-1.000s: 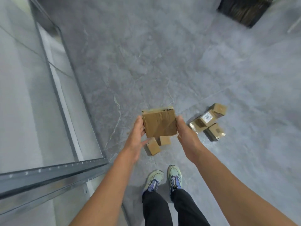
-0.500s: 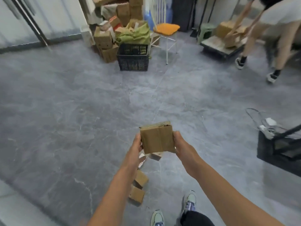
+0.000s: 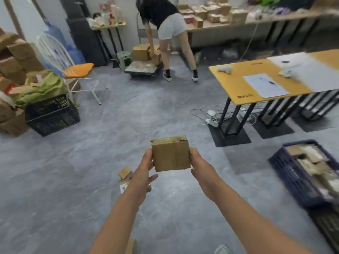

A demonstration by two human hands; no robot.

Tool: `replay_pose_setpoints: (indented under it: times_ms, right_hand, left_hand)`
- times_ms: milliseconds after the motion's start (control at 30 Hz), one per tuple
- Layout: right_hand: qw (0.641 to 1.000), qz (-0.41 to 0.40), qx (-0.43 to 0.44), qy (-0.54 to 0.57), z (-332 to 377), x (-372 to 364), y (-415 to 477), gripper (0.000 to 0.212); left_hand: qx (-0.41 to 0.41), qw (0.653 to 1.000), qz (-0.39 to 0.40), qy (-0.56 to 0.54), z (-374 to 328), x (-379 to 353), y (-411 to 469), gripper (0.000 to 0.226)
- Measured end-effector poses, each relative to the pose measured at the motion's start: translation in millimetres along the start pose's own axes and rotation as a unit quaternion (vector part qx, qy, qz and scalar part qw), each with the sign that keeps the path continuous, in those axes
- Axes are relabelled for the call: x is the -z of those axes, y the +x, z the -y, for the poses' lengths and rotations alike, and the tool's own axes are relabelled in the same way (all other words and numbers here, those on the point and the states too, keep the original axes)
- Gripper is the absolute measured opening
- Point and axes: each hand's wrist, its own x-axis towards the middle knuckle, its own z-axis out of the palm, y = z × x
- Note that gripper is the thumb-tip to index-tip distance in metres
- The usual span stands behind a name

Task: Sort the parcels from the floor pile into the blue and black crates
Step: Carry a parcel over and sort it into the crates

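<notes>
A small brown cardboard parcel is held up in front of me between both hands. My left hand grips its left side and my right hand grips its right side. On the floor just behind my left forearm lie a few small parcels of the pile. A blue crate holding several parcels stands at the right edge. A black crate sits at the far left, with green cloth heaped behind it.
A yellow table on black legs stands to the right, with cables and a power strip under it. Another person bends over boxes on a cart at the back. A white chair and stacked cartons fill the left.
My view has swung up and to the right, from the floor pile to the room. The parcel stays held between both hands. The blue crate has come into sight at the right.
</notes>
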Motion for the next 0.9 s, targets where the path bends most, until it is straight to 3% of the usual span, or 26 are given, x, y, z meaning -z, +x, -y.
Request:
replay_pose_setpoints:
  times_ms: [400,500,733,900]
  right_hand:
    - [0.985,-0.149,0.023,0.088,5,234,-62,0.065]
    - [0.974,-0.192,0.023,0.117,1,279,-79,0.054]
    - [0.945,-0.269,0.034,0.182,-13,372,-114,0.087]
    - [0.911,-0.341,0.031,0.229,-29,427,-127,0.058]
  left_hand:
    - [-0.037,0.979,0.176,0.095,-45,-253,37,0.057]
    - [-0.040,0.970,0.210,0.119,-49,-308,42,0.056]
    - [-0.022,0.936,0.297,0.185,-53,-426,55,0.056]
    - [-0.001,0.908,0.350,0.230,-49,-505,74,0.049]
